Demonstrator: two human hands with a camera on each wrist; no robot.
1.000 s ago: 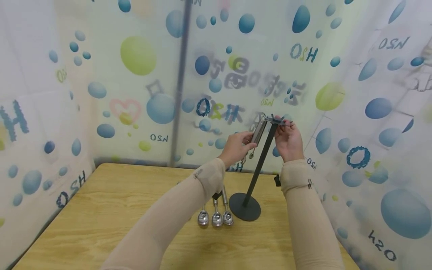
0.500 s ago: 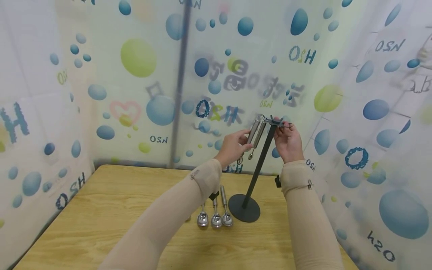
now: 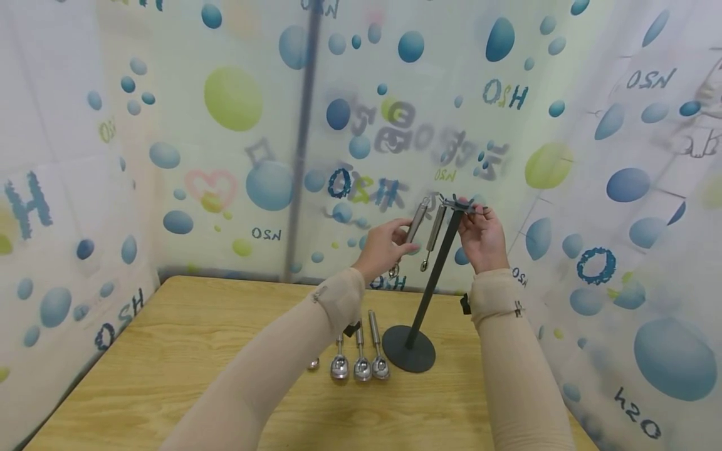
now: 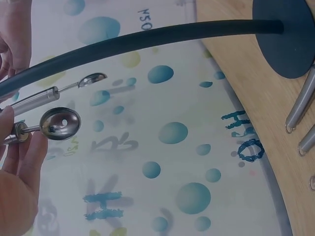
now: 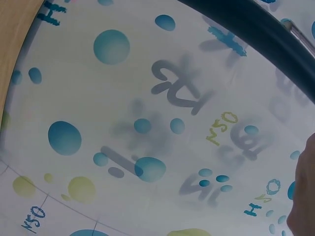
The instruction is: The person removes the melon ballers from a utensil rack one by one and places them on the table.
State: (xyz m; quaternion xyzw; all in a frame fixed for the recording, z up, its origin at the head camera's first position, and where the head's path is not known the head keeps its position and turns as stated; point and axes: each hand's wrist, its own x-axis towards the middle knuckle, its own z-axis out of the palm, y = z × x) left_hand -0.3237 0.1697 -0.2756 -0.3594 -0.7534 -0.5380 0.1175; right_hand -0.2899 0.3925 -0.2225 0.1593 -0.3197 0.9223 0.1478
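A dark metal hook stand (image 3: 433, 282) rises from a round base on the table, with hooks round its top. My left hand (image 3: 379, 252) holds a steel melon baller (image 3: 417, 222) by its handle, just left of the stand. Its round bowl (image 4: 51, 129) with a small hole points down past the fingers in the left wrist view. A second, smaller melon baller (image 3: 434, 232) hangs from a left hook, apart from the held one. On the stand's right side my right hand (image 3: 486, 243) pinches a hook at the top; in the right wrist view only its edge shows.
Several steel scoops (image 3: 363, 368) lie side by side on the wooden table (image 3: 225, 351), left of the stand's base (image 3: 408, 360). Part of another is hidden by the left forearm. A printed curtain (image 3: 237, 156) hangs behind and on both sides.
My left hand has moved left and slightly away from the stand with the melon baller, so a gap opens between it and the hanging one. My right hand stays at the hooks.
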